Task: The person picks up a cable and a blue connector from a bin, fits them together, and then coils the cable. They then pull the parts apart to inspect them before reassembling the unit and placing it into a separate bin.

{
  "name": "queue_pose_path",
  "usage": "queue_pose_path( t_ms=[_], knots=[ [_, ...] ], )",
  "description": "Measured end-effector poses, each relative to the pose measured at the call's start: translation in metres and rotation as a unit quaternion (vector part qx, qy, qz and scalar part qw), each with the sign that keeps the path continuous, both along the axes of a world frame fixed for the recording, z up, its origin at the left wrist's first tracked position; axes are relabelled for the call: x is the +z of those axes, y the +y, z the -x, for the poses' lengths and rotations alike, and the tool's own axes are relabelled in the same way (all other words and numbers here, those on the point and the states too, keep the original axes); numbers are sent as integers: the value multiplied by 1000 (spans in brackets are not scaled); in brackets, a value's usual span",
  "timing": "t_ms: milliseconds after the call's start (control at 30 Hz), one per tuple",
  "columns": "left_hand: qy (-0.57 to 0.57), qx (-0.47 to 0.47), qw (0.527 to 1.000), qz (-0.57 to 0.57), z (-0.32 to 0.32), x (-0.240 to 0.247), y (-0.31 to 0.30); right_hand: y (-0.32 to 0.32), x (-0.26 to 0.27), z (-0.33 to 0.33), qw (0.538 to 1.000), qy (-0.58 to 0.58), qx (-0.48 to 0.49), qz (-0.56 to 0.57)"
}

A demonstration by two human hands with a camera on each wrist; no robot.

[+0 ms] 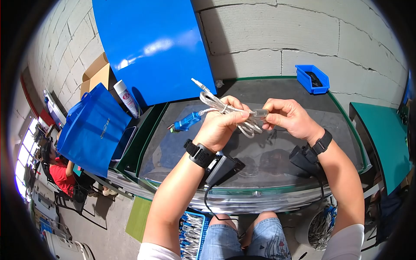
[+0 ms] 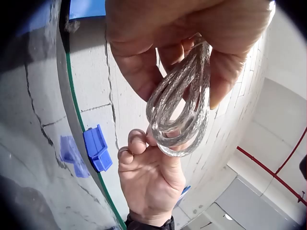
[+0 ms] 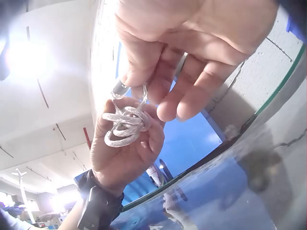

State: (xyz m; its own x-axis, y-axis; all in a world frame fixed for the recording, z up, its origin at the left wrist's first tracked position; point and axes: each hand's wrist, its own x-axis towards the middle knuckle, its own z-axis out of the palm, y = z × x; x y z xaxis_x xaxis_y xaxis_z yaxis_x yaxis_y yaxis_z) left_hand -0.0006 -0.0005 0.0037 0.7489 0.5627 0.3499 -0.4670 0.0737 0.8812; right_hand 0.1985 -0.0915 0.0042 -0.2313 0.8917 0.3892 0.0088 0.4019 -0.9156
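Note:
A clear braided cable (image 1: pixel 212 100), looped into a coil, is held above the dark table by my left hand (image 1: pixel 221 125), thumb and fingers pinching its middle. A blue translucent connector (image 1: pixel 187 122) sticks out on the left of that hand, and a thin plug end (image 1: pixel 199 83) points up and left. My right hand (image 1: pixel 291 118) pinches a grey cylindrical piece (image 1: pixel 260 113) of the cable between thumb and index finger. In the left wrist view the coil (image 2: pixel 177 105) hangs below the left fingers. In the right wrist view the cylindrical piece (image 3: pixel 120 88) shows at the right thumb.
A blue bin (image 1: pixel 313 79) with dark items stands at the table's back right. On the left are a spray can (image 1: pixel 125 98), a blue bag (image 1: pixel 93 130) and a cardboard box (image 1: pixel 96 74). Below, a blue crate (image 1: pixel 205 234) and a bucket (image 1: pixel 308 236) hold cables. A person (image 1: pixel 65 175) sits far left.

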Motion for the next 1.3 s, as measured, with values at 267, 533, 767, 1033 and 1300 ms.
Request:
queue_pose_path(
  t_ms=[267, 533, 767, 1033, 1300],
  knots=[
    [-8, 1, 995, 99, -2, -4, 9, -8, 4, 17, 975, -137, -109, -139],
    [7, -27, 993, 118, -2, -6, 11, -11, 6, 19, 945, -189, -162, -210],
    [40, -43, 991, 121, -1, -4, 10, -15, 10, 18, 958, -182, -121, -185],
    [27, -14, 994, 110, -1, -1, 6, -9, 4, 13, 977, -160, -76, -120],
    [50, -39, 998, 10, -3, -2, 2, 3, -10, 14, 993, -89, -65, -30]
  ],
)
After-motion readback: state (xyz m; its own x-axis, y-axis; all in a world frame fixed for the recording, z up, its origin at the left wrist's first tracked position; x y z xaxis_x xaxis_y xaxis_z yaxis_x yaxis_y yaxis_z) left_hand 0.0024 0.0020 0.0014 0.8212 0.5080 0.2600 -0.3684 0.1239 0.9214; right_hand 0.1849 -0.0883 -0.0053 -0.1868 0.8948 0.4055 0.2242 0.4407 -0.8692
